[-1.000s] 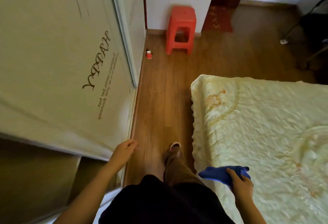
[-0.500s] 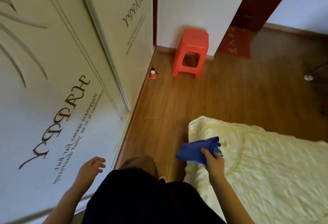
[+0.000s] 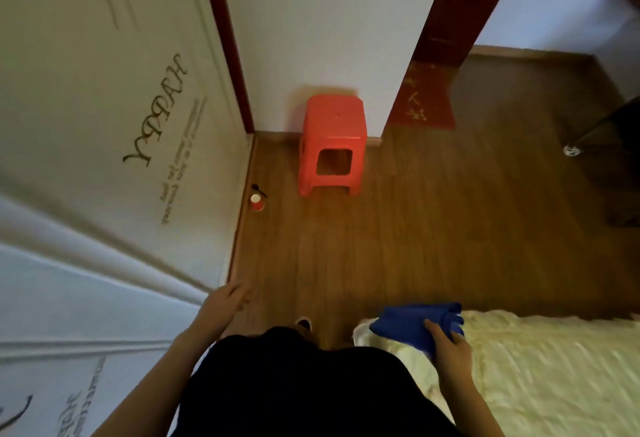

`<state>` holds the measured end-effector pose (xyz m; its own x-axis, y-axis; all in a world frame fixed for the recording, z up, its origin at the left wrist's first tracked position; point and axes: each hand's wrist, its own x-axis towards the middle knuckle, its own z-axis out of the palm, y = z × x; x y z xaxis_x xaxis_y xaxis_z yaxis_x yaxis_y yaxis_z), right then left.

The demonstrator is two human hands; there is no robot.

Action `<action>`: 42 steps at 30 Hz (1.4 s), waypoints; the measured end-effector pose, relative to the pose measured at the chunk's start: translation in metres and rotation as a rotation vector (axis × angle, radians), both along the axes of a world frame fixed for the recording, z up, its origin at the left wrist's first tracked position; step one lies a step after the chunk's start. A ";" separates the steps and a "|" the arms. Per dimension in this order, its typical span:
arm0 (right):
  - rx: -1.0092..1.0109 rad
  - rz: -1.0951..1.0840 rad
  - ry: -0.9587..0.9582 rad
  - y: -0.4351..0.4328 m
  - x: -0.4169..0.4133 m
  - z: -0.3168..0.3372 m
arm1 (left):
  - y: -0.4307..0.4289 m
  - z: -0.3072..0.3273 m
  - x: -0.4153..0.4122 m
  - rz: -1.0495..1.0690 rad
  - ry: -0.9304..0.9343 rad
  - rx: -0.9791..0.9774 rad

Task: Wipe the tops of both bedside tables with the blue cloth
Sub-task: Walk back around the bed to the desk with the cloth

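My right hand [image 3: 450,350] grips the bunched blue cloth [image 3: 412,324], holding it over the near corner of the bed [image 3: 554,367]. Hanging free at my left side, my left hand [image 3: 225,305] holds nothing, its fingers loosely apart, close to the wardrobe door. No bedside table shows in the head view.
A pale sliding wardrobe [image 3: 104,159] with lettering runs along the left. A red plastic stool [image 3: 332,145] stands against the far wall, a small red cup [image 3: 257,201] on the wooden floor beside the wardrobe base. A doorway with a dark red frame [image 3: 443,55] opens at the upper right.
I have walked forward along the gap between wardrobe and bed; the stool and doorway are nearer, and the bed has slipped to the lower right. The cloth stays in my right hand.
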<state>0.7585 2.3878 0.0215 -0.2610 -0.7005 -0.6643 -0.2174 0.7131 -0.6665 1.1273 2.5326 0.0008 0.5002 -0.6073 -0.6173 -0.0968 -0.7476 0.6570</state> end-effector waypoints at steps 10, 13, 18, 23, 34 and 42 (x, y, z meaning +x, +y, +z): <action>0.024 -0.402 -0.010 -0.146 -0.003 0.005 | -0.290 0.038 0.013 -0.484 0.038 -0.035; 0.034 -0.429 -0.042 -0.207 0.004 -0.004 | -0.348 0.020 0.017 -0.504 -0.006 0.014; 0.000 -0.410 -0.088 -0.326 0.016 -0.003 | -0.441 0.007 0.029 -0.474 -0.058 0.133; -0.086 -0.354 -0.154 -0.442 0.022 0.018 | -0.546 0.021 0.033 -0.395 -0.027 0.105; -0.098 -0.609 -0.175 -0.633 -0.043 0.007 | -0.833 -0.084 0.003 -0.652 -0.035 0.088; -0.061 -0.866 -0.007 -0.740 -0.135 0.016 | -1.082 0.021 -0.156 -1.044 0.036 0.071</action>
<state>0.6239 1.6481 0.0377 -0.7148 -0.2917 -0.6356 0.3899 0.5883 -0.7084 0.9714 1.4510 0.0221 -0.2712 -0.6888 -0.6723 -0.6979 -0.3403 0.6302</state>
